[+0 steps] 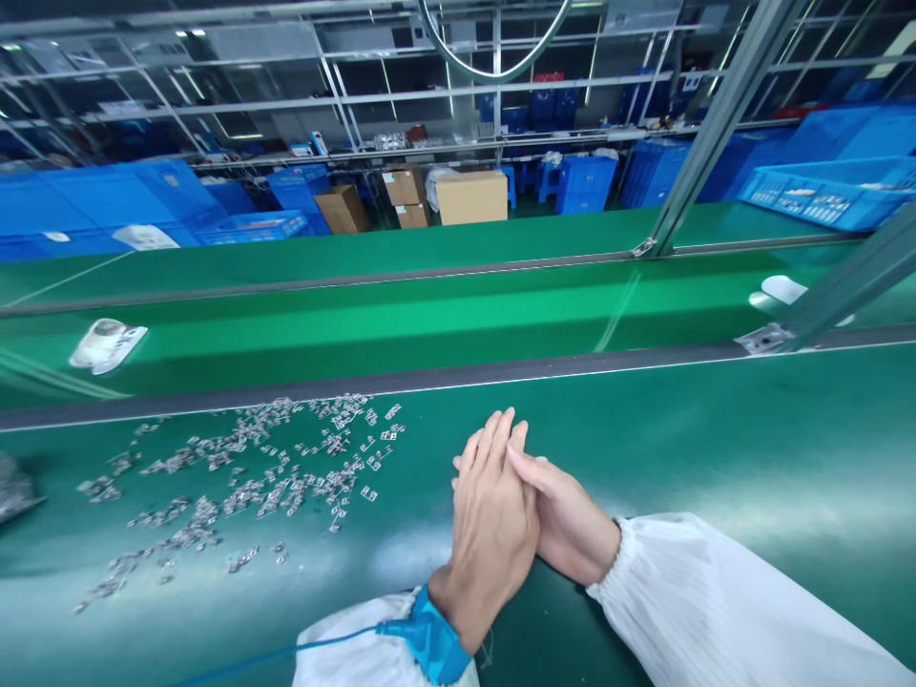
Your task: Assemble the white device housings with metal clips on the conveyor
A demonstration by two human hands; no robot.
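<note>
Over the green worktop (644, 448), my two hands are laid palm to palm. My left hand (493, 515) lies on top with its fingers stretched out and close together; around its wrist is a blue wrist strap (435, 637) with a blue cord. Beneath it rests my right hand (572, 515), its thumb along the side of the left hand and most of its fingers hidden; just the tips show past the left edge. No object is visible in either hand. To the left, many small metal parts (286, 491) are scattered loosely on the worktop.
A clear bag (14, 489) sits at the left edge. Behind a dark rail (429, 377) runs a green belt (401, 324) with a white packet (107, 345) on it. A metal post (851, 286) rises at right. Farther back are a blue crate (830, 196) and cardboard boxes (472, 197).
</note>
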